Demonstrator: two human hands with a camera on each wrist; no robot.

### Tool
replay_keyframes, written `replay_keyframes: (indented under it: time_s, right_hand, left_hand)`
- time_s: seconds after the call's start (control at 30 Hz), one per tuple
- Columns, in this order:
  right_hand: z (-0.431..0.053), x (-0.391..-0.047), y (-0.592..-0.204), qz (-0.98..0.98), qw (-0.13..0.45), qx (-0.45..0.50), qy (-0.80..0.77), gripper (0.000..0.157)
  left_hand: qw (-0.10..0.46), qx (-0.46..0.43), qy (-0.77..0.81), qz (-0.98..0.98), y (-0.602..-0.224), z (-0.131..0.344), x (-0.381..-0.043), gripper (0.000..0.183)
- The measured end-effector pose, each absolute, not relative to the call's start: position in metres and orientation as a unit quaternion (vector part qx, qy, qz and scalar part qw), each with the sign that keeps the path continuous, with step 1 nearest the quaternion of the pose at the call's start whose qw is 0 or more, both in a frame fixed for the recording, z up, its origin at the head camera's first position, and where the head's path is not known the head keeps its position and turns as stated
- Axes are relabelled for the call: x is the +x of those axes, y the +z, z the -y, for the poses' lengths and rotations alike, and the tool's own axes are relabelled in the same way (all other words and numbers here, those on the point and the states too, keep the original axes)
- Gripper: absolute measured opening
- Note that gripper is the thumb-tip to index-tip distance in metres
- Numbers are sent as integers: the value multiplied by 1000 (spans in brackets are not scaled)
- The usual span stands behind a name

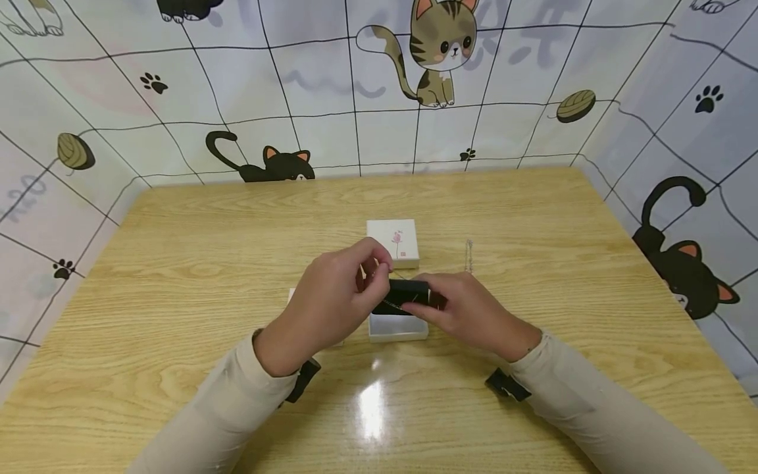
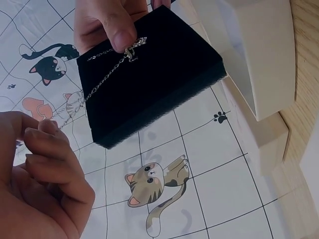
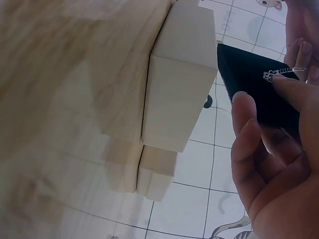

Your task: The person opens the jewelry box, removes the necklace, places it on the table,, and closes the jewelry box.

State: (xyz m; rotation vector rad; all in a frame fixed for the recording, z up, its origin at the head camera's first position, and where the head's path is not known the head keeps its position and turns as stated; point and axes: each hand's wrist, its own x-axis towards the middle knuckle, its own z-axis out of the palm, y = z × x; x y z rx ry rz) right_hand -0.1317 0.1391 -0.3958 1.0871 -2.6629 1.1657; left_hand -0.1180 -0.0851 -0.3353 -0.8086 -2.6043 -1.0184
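Over the white box base (image 1: 398,330), my right hand (image 1: 464,304) grips a black velvet jewelry pad (image 1: 407,289) by its right side. In the left wrist view the right thumb presses a thin silver chain (image 2: 105,78) with a small sparkling pendant (image 2: 132,52) onto the pad's face. From there the chain runs across the pad and off its edge to my left hand (image 1: 331,289). Its thumb and fingertips pinch the far part of the chain. The pad hangs tilted above the open box base.
Behind the hands, a white lid (image 1: 393,237) with a pink flower print lies on the wooden table (image 1: 237,224). Another silver chain (image 1: 470,255) lies to its right. A pale box edge (image 1: 291,294) shows behind the left wrist. Cat-print cloth walls (image 1: 326,79) enclose the table's back and sides.
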Motion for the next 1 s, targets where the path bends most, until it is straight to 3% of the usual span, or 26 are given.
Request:
replay_keyframes:
  time_s: [0.53,0.8,1.0]
  right_hand:
    - [-140,-132,-395,866,9,334,372,16]
    - [-140,-132,-395,868,9,331,369,17]
    - [-139,-132,-395,868,11,332,368,16]
  left_hand:
    - [18,-257,-401,879,-329,88,-116,14]
    - [-11,-253,-323,912,-330,87,-117,37]
    - [-20,-262,-306,915,-330,87,-117,28]
